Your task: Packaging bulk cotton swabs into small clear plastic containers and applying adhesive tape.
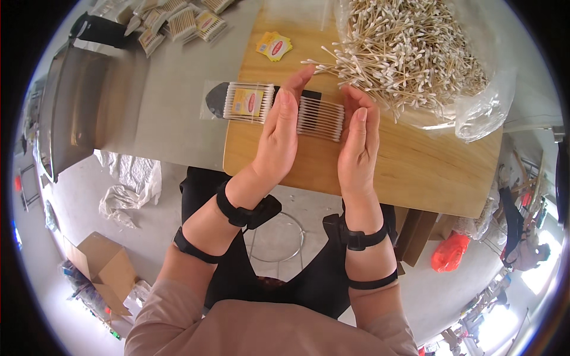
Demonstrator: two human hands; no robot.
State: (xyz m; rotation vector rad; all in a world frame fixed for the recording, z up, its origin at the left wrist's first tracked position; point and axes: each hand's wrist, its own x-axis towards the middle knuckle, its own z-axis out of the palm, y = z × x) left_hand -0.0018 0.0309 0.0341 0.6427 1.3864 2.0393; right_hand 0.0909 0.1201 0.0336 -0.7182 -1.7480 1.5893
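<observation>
My left hand (pixel 278 135) and my right hand (pixel 360 142) stand on edge, palms facing, fingers stretched out. Between them a row of cotton swabs (pixel 319 118) lies side by side on the wooden board (pixel 415 169). Both hands are right beside the row's ends; whether they press on it, I cannot tell. Left of my left hand, another row of swabs bears a yellow card (pixel 247 102). It lies over a flat black strip with a rounded end (pixel 218 99), with clear film around that end. My left hand hides the middle of the strip.
A large heap of loose cotton swabs (pixel 409 53) lies in a clear plastic bag (pixel 487 113) at the far right. Yellow cards (pixel 274 46) are stacked at the board's far edge. Packed swabs (pixel 183 24) pile up at the far left, near a metal box (pixel 74 101).
</observation>
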